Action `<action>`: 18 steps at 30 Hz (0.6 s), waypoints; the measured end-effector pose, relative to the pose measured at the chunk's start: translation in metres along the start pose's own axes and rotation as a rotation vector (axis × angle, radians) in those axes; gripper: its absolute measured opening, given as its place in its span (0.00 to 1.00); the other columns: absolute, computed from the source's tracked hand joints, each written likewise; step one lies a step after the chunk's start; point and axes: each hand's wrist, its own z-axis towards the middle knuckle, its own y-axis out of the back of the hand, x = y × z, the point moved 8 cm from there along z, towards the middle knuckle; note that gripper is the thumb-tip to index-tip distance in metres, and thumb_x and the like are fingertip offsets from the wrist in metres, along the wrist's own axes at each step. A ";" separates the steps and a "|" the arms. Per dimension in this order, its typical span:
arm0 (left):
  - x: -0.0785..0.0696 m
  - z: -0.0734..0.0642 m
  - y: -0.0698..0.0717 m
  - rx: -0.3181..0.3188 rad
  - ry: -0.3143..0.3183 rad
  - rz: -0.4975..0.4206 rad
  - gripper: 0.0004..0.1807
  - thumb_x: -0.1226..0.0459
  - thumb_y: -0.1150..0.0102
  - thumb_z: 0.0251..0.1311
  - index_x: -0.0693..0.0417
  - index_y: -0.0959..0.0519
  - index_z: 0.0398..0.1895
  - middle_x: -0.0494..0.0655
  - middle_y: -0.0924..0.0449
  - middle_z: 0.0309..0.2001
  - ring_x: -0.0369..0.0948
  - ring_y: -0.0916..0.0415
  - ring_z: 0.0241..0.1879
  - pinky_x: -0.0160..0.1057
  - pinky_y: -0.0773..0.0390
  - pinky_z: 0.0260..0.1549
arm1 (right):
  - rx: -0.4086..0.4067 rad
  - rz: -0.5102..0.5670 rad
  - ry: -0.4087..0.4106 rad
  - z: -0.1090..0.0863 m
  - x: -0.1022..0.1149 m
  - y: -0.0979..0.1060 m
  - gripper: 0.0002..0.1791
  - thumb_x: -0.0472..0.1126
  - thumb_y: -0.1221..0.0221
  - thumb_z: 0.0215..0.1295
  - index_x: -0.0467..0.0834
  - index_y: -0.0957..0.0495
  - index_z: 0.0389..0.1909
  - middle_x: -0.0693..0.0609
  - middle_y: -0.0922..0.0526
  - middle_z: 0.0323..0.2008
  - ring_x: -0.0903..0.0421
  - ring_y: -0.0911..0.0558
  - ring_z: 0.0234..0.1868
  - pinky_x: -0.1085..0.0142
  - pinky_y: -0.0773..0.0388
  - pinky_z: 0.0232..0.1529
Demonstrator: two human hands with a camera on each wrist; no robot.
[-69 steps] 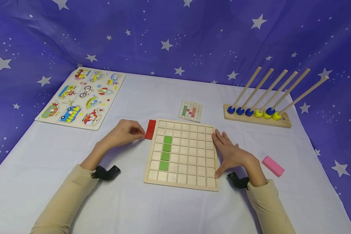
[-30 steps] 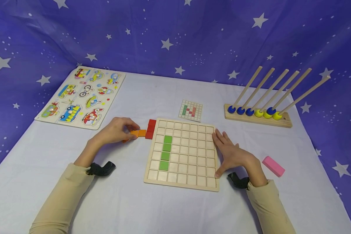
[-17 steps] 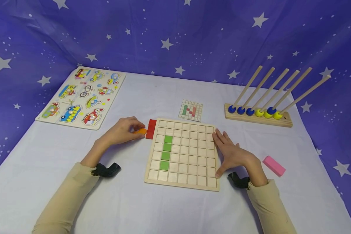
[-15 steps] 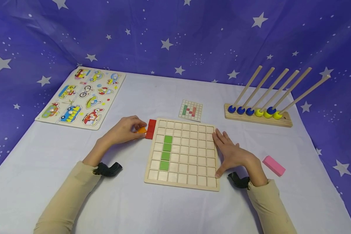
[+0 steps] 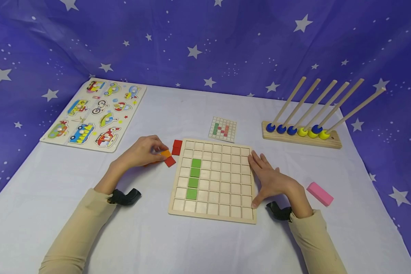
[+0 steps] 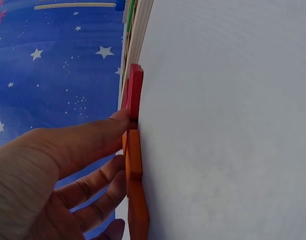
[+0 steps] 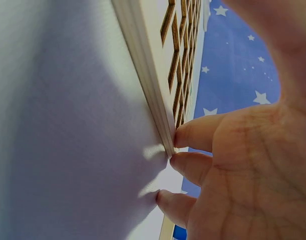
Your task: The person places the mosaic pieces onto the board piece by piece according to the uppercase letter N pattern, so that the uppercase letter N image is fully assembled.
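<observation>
In the head view my left hand bends over a small orange square tile, thumb and index finger at its two sides. More orange tile shows below that hand, partly hidden by it. A turned red tile lies against the orange one, just off the grid board's left edge. In the left wrist view the thumb tip comes down where the red tile and orange tile meet. My right hand rests with spread fingers along the right edge of the wooden grid board, touching its rim.
Several green tiles form a column in the board. Two red tiles sit beside its upper left corner. Beyond lies a pattern card. A vehicle puzzle, peg stand with beads and pink block stand around.
My left hand appeared with orange tiles, brought them to the red column and then drew back slightly. One red tile has left the column and turned. The right hand has kept its place.
</observation>
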 end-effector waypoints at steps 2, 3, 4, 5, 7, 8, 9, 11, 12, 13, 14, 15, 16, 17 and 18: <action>-0.001 -0.001 0.000 -0.004 -0.021 -0.011 0.14 0.64 0.31 0.51 0.57 0.15 0.42 0.47 0.19 0.38 0.42 0.26 0.36 0.39 0.29 0.37 | 0.001 0.001 0.002 0.000 0.001 0.000 0.82 0.58 0.20 0.25 0.35 0.65 0.75 0.39 0.71 0.76 0.34 0.69 0.75 0.22 0.62 0.57; -0.001 -0.001 0.000 -0.008 -0.026 -0.015 0.14 0.65 0.31 0.51 0.57 0.15 0.42 0.46 0.19 0.37 0.42 0.26 0.35 0.38 0.30 0.37 | 0.002 0.001 0.002 0.000 0.001 0.000 0.82 0.57 0.20 0.25 0.35 0.65 0.75 0.39 0.71 0.76 0.34 0.69 0.75 0.22 0.62 0.57; -0.002 -0.001 0.000 -0.013 -0.039 -0.014 0.14 0.66 0.31 0.51 0.57 0.16 0.43 0.46 0.19 0.37 0.42 0.26 0.35 0.38 0.30 0.37 | 0.002 0.000 0.001 0.000 0.001 0.000 0.82 0.57 0.20 0.25 0.35 0.65 0.75 0.39 0.71 0.76 0.34 0.69 0.75 0.22 0.62 0.57; -0.003 -0.001 0.000 -0.018 -0.048 -0.014 0.15 0.66 0.31 0.51 0.57 0.16 0.44 0.47 0.19 0.37 0.42 0.26 0.35 0.38 0.30 0.37 | 0.002 0.001 0.000 0.000 0.001 0.000 0.82 0.57 0.20 0.25 0.35 0.65 0.75 0.39 0.71 0.76 0.34 0.69 0.75 0.22 0.62 0.57; -0.005 -0.001 -0.001 -0.027 -0.061 -0.014 0.16 0.65 0.30 0.51 0.57 0.17 0.45 0.47 0.19 0.37 0.42 0.25 0.36 0.39 0.30 0.37 | 0.001 0.003 -0.001 0.000 0.001 0.000 0.82 0.57 0.20 0.25 0.35 0.65 0.75 0.39 0.71 0.76 0.34 0.69 0.75 0.22 0.62 0.57; -0.006 -0.001 -0.001 -0.028 -0.062 -0.013 0.17 0.64 0.30 0.50 0.57 0.18 0.45 0.47 0.19 0.37 0.42 0.25 0.36 0.39 0.30 0.37 | 0.001 0.004 -0.002 0.000 0.001 0.000 0.82 0.57 0.20 0.25 0.36 0.66 0.75 0.39 0.71 0.76 0.34 0.69 0.75 0.22 0.62 0.57; -0.007 -0.001 -0.002 -0.027 -0.064 -0.012 0.18 0.63 0.29 0.49 0.57 0.17 0.45 0.47 0.19 0.37 0.42 0.25 0.37 0.39 0.29 0.38 | 0.001 0.003 -0.003 0.000 0.001 0.000 0.82 0.57 0.20 0.25 0.36 0.66 0.75 0.39 0.71 0.76 0.34 0.69 0.75 0.22 0.62 0.57; -0.009 -0.001 -0.003 -0.018 -0.060 -0.017 0.17 0.61 0.26 0.47 0.55 0.16 0.42 0.46 0.20 0.38 0.42 0.26 0.37 0.39 0.29 0.38 | 0.000 0.004 0.000 0.000 0.001 0.000 0.82 0.58 0.20 0.25 0.36 0.66 0.75 0.39 0.71 0.76 0.34 0.69 0.75 0.22 0.62 0.57; -0.010 -0.001 -0.004 -0.010 -0.059 -0.021 0.16 0.60 0.26 0.46 0.54 0.16 0.39 0.46 0.20 0.38 0.42 0.26 0.37 0.39 0.30 0.38 | -0.002 0.003 0.001 0.000 0.001 0.000 0.82 0.57 0.20 0.25 0.36 0.66 0.75 0.39 0.71 0.76 0.34 0.69 0.75 0.22 0.62 0.57; -0.011 -0.001 -0.005 0.000 -0.059 -0.023 0.14 0.60 0.25 0.45 0.53 0.16 0.37 0.45 0.21 0.38 0.42 0.27 0.37 0.39 0.30 0.38 | -0.003 0.003 0.003 0.000 0.001 0.000 0.82 0.58 0.20 0.25 0.36 0.66 0.75 0.39 0.71 0.76 0.34 0.69 0.74 0.22 0.62 0.56; -0.013 -0.001 -0.006 0.010 -0.060 -0.024 0.13 0.60 0.25 0.45 0.52 0.16 0.34 0.45 0.22 0.38 0.42 0.28 0.36 0.39 0.31 0.38 | -0.005 0.003 0.005 0.000 0.001 0.000 0.82 0.58 0.20 0.25 0.35 0.66 0.75 0.39 0.71 0.76 0.34 0.69 0.74 0.22 0.62 0.56; -0.014 -0.002 -0.007 0.020 -0.063 -0.019 0.12 0.60 0.25 0.45 0.51 0.16 0.33 0.45 0.23 0.38 0.42 0.29 0.37 0.40 0.31 0.38 | -0.006 0.002 0.007 0.001 0.001 0.000 0.82 0.58 0.20 0.25 0.35 0.66 0.75 0.39 0.71 0.76 0.34 0.69 0.74 0.22 0.62 0.56; -0.015 -0.002 -0.008 0.030 -0.065 -0.014 0.11 0.60 0.25 0.46 0.50 0.17 0.32 0.45 0.23 0.39 0.42 0.29 0.37 0.40 0.31 0.39 | -0.006 0.003 0.010 0.001 0.001 0.000 0.82 0.57 0.20 0.25 0.35 0.66 0.75 0.39 0.71 0.76 0.34 0.69 0.74 0.22 0.62 0.56; -0.016 -0.003 -0.008 0.040 -0.069 -0.008 0.11 0.60 0.25 0.46 0.49 0.17 0.31 0.45 0.24 0.39 0.43 0.30 0.38 0.41 0.31 0.41 | -0.008 0.003 0.012 0.001 0.001 0.000 0.82 0.58 0.20 0.25 0.35 0.66 0.75 0.39 0.71 0.76 0.34 0.69 0.74 0.22 0.62 0.56; -0.017 -0.003 -0.009 0.052 -0.071 -0.001 0.11 0.59 0.25 0.46 0.49 0.17 0.32 0.45 0.25 0.41 0.43 0.30 0.40 0.42 0.31 0.42 | -0.009 0.002 0.012 0.001 0.001 0.000 0.82 0.58 0.20 0.25 0.35 0.66 0.75 0.39 0.71 0.76 0.34 0.69 0.74 0.22 0.62 0.56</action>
